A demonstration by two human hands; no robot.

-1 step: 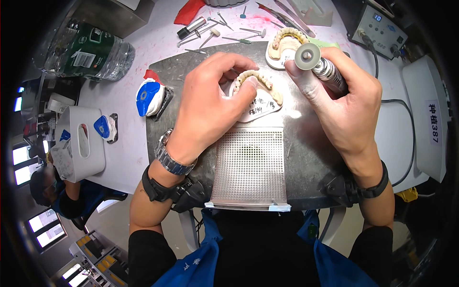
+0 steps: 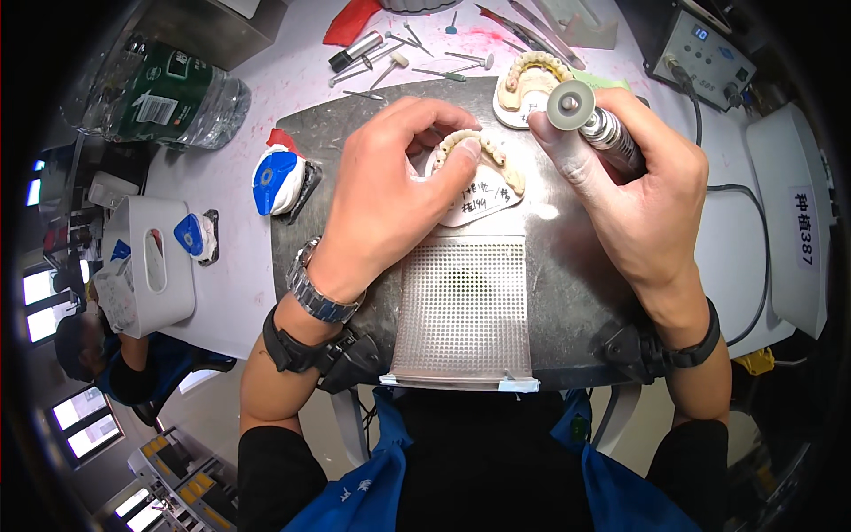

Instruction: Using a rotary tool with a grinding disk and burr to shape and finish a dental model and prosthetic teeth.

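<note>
My left hand (image 2: 399,177) is closed on a dental model (image 2: 483,206), with the thumb resting on its row of teeth. The model is a plaster arch on a white base with handwriting, and my fingers hide its left side. In my right hand (image 2: 634,177) is a dental handpiece (image 2: 612,137), gripped with its tip upward. A round grey-green disc (image 2: 570,105) is mounted on the handpiece, apart from the model. Just beyond, between the two hands, a second dental model (image 2: 535,75) lies on the dark work board.
A perforated metal grate (image 2: 465,306) lies in front of me on the dark board (image 2: 576,293). Loose burs (image 2: 390,66) are scattered at the back. A control box (image 2: 700,53) with a cable stands back right. Left are a water bottle (image 2: 168,97), a blue-and-white mould (image 2: 279,182) and a white bin (image 2: 168,266).
The left thumb has shifted very slightly on the model's teeth. My right hand and the handpiece stay in place.
</note>
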